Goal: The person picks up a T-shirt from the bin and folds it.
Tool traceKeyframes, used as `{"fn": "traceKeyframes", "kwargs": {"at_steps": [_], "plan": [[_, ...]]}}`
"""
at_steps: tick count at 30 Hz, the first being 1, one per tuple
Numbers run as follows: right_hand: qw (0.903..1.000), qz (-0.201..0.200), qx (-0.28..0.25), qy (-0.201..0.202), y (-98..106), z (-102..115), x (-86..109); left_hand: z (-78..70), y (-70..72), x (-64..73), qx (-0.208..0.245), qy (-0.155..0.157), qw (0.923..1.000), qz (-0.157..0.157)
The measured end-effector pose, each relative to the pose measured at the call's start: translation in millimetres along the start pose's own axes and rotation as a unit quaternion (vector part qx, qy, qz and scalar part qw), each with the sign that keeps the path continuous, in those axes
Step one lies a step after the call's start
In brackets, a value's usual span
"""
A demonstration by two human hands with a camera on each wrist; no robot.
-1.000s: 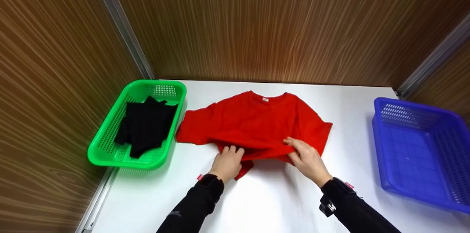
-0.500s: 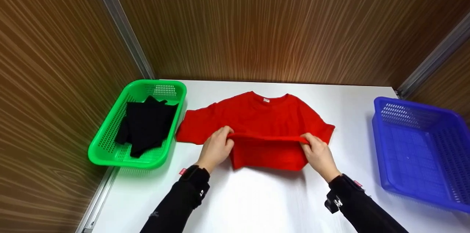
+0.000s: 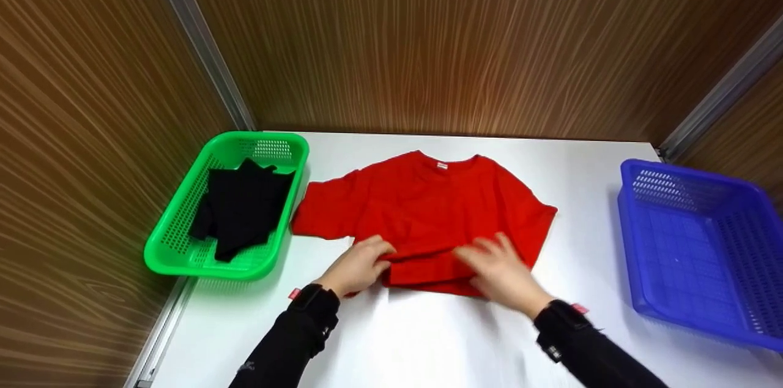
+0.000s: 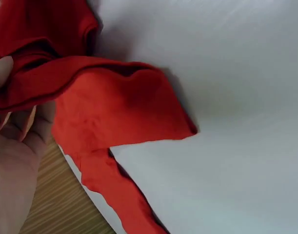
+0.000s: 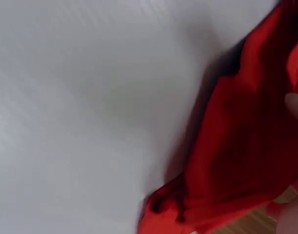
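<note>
A red short-sleeved T-shirt point(image 3: 428, 204) lies on the white table, collar and small white label toward the back wall. Its lower part is bunched in folds near the hands. My left hand point(image 3: 355, 267) pinches the folded edge at the lower left; in the left wrist view the cloth point(image 4: 46, 80) passes between thumb and fingers. Over the lower right of the shirt is my right hand point(image 3: 504, 275), its fingers spread and blurred by motion. Only a thumb point(image 5: 296, 105) and a bit of that hand show in the right wrist view, against the red cloth.
To the left stands a green basket point(image 3: 160, 253) with folded black cloth point(image 3: 248, 204) inside. A blue basket point(image 3: 685, 259) is at the right. Wood-grain walls point(image 3: 428, 39) close off the back and sides of the white table point(image 3: 428, 345).
Half a second ago both hands held a fold stretched taut and raised; that fold now lies lower and looser. The right hand has let go and moved left over the cloth.
</note>
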State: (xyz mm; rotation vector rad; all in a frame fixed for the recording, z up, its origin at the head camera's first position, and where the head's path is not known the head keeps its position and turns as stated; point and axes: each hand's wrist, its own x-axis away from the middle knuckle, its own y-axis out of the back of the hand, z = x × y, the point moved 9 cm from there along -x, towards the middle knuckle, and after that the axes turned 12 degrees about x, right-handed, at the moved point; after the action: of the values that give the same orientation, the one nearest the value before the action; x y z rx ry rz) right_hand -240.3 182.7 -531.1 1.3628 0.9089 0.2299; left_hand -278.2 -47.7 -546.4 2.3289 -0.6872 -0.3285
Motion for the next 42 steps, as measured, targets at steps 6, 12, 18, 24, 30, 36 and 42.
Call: {"fn": "traceKeyframes", "kwargs": {"at_steps": [6, 12, 18, 24, 30, 36, 42], "plan": [[0.9968, -0.006, 0.059, 0.054, -15.7, 38.5, -7.0, 12.1, -20.0, 2.6, 0.006, 0.037, 0.9974, 0.062], [0.9959, 0.049, 0.055, 0.051, -38.9, 48.0, -5.4, 27.3, -23.1, 10.4, 0.036, 0.097, 0.9917, 0.078], [0.9965, 0.028, 0.074, 0.027, -47.6, 52.6, -11.9, 36.9, -19.5, 11.8, 0.035, 0.12, 0.9903, 0.06], [0.9988, 0.014, 0.039, -0.027, -44.7, 41.9, -13.6, 41.4, -12.4, 12.9, -0.008, 0.101, 0.9945, 0.026], [0.9966, 0.043, 0.022, -0.067, -47.3, 33.3, -9.1, 39.4, -10.3, 15.8, -0.097, 0.078, 0.992, 0.022], [0.9961, 0.019, 0.082, -0.026, -44.4, 42.0, -11.1, 41.7, -6.6, 22.4, -0.15, 0.072, 0.9861, 0.009], [0.9992, 0.005, 0.038, -0.011, -42.3, 45.0, -9.3, 48.5, -5.1, 29.2, -0.131, 0.076, 0.9884, 0.004]]}}
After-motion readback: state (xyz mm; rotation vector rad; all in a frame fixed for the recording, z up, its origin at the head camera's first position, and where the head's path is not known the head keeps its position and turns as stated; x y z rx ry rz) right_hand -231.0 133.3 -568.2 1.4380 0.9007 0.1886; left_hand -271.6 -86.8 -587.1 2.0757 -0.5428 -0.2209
